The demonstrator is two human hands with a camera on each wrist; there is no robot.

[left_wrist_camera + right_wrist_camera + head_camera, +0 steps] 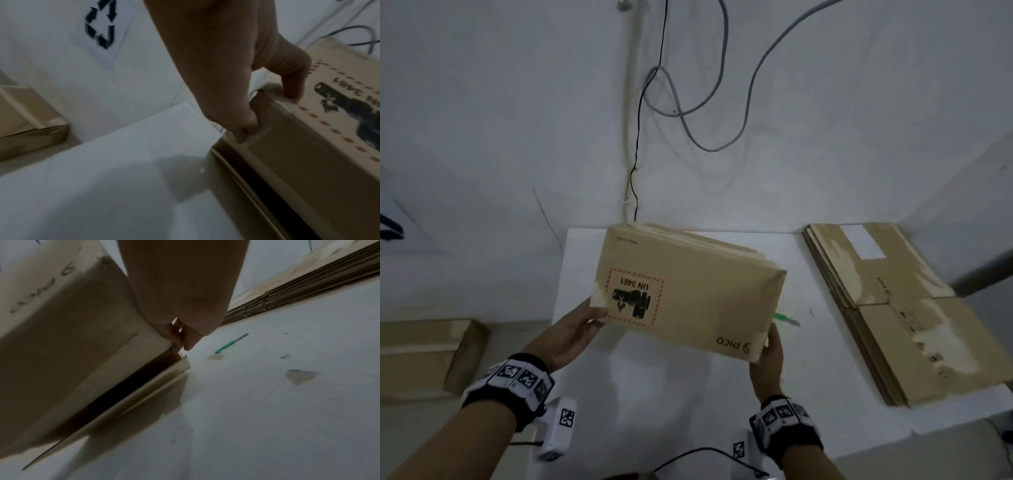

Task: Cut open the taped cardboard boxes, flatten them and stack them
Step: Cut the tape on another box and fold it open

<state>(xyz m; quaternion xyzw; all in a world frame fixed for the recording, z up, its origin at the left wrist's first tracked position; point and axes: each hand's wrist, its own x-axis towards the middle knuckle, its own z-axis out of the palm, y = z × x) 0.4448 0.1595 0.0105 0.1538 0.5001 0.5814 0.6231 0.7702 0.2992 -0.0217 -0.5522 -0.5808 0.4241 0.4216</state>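
a white table (pixel 688 394) carries a stack of flattened boxes (pixel 887 308) along its right side, a green knife (pixel 230 344) near the middle, and a few torn scraps (pixel 300 376) scattered just beside the knife.

Head view: from above and behind both forearms, facing forward and down over the white table (pixel 654 394) to the wall, wide enough to take in the held box (pixel 688 291), the flat cardboard stack (pixel 893 308) at right and another box (pixel 424 356) at left. Left wrist view: close along the left hand (pixel 236 73) toward the box's printed corner (pixel 308 129), facing left and forward, sharing that box at left (pixel 30 121) with the head view. Right wrist view: low and close along the right hand (pixel 180 288) at the box's other end (pixel 72 337), facing right across the table, sharing the green knife (pixel 230 344) and the stack's edge (pixel 287 293) with the head view.
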